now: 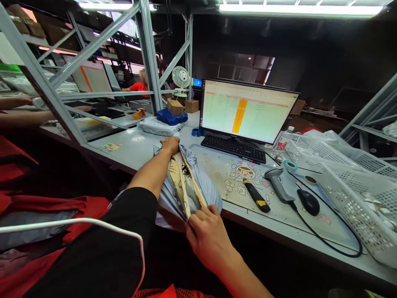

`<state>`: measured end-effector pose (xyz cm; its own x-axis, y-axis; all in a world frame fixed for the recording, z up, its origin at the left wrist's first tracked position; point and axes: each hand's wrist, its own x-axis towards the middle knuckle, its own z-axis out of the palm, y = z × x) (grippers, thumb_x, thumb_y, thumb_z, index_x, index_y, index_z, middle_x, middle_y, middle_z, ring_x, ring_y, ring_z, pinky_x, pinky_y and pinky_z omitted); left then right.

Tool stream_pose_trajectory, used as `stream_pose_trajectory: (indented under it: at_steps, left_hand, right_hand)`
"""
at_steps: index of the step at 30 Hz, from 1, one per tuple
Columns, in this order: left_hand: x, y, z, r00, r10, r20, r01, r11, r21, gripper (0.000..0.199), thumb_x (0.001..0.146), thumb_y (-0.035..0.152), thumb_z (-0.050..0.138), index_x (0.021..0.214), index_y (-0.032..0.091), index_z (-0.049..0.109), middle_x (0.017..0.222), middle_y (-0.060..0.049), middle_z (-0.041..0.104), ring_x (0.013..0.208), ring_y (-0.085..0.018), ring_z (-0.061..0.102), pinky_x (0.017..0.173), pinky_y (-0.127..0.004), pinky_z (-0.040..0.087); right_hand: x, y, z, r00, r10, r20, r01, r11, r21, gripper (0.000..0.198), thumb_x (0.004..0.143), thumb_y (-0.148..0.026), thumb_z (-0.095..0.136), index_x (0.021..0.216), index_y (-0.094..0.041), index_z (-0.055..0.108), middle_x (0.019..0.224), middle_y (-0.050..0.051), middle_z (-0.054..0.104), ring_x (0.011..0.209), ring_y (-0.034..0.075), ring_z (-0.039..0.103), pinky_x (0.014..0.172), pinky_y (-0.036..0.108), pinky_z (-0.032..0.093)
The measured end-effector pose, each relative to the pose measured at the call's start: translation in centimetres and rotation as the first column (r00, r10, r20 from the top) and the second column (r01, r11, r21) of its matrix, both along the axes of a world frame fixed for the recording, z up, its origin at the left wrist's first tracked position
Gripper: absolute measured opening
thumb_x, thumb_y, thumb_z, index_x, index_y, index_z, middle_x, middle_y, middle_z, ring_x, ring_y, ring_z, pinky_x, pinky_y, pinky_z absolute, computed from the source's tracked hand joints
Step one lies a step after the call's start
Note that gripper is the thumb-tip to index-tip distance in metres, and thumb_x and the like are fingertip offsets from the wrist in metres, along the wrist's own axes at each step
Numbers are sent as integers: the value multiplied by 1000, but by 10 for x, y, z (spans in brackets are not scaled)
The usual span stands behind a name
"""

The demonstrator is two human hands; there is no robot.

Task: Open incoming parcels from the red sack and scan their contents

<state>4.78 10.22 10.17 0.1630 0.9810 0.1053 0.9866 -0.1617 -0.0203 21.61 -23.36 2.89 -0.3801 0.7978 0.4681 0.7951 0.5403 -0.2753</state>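
A grey plastic mailing bag (206,182) lies at the desk's front edge and hangs partly over it. A long slit runs along its top, showing yellowish printed packaging (175,176) inside. My left hand (170,145) grips the far end of the slit, its fingers closed on the bag's edge. At the near end, my right hand (206,225) pinches the bag's edge between thumb and fingers. On the mat to the right lies a black and yellow utility knife (257,196), apart from both hands.
A barcode scanner (279,185), a mouse (308,201) and a keyboard (233,148) sit before a monitor (248,109). White baskets (350,203) line the right side. Parcels (159,125) lie behind the bag. A metal rack frame (149,62) stands left; another person's arms (27,118) show beyond it.
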Motion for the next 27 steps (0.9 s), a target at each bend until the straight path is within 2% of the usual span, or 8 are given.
stream_pose_trajectory:
  at_steps: [6,11,13,16,19,21,25,27]
  left_hand:
    - [15,-11,19,980,-188,-63,193,977,94,43,95,36,59,130,13,67,140,-23,60,132,-39,54,112,-45,36]
    - [37,-88,43,846,-505,-173,533,785,316,46,96,43,66,132,14,61,137,-20,58,134,-38,48,116,-48,32]
    - [44,-110,44,790,-605,-98,613,774,161,38,100,48,61,120,16,68,127,-16,65,125,-34,57,111,-42,39]
    - [49,-107,34,831,-556,22,544,802,-246,47,91,60,70,111,18,76,115,-14,75,109,-32,68,98,-37,49]
    - [50,-79,18,814,-570,113,541,672,-506,79,77,64,78,141,19,67,143,-14,69,128,-33,64,107,-35,48]
    - [51,-64,9,780,-602,168,584,605,-541,98,72,66,80,156,21,54,157,-13,58,141,-32,56,116,-34,43]
    - [51,-63,0,813,-558,165,558,667,-494,122,58,71,87,160,18,48,156,-19,57,141,-37,56,115,-37,45]
    - [49,-76,-2,792,-575,206,588,627,-511,121,56,71,88,159,18,51,156,-19,57,143,-38,55,117,-39,44]
  right_hand:
    - [35,23,-20,978,-103,-180,108,994,18,19,102,-29,62,84,-22,61,86,4,67,88,23,60,87,40,39]
    - [52,41,-14,939,-91,-331,110,993,40,19,105,-38,61,104,-21,69,105,8,67,101,26,58,94,44,42]
    - [51,43,-11,920,-98,-380,122,992,38,21,106,-39,59,103,-22,70,106,10,67,103,27,58,94,45,45]
    - [47,44,-8,892,-115,-436,141,990,26,25,107,-38,56,93,-23,72,111,11,67,108,27,59,97,46,49]
    - [47,46,-8,879,-121,-462,146,989,18,30,107,-36,55,86,-24,71,128,13,64,122,28,58,105,49,49]
    - [50,48,-12,875,-150,-460,169,986,-1,29,105,-39,58,85,-23,71,143,15,58,137,31,51,116,54,43]
    - [60,50,-25,844,-230,-484,180,972,-150,26,99,-47,65,93,-23,67,153,17,52,151,34,41,124,56,35]
    - [63,49,-32,817,-255,-517,152,961,-233,28,96,-50,68,99,-23,61,146,18,57,151,32,42,122,52,39]
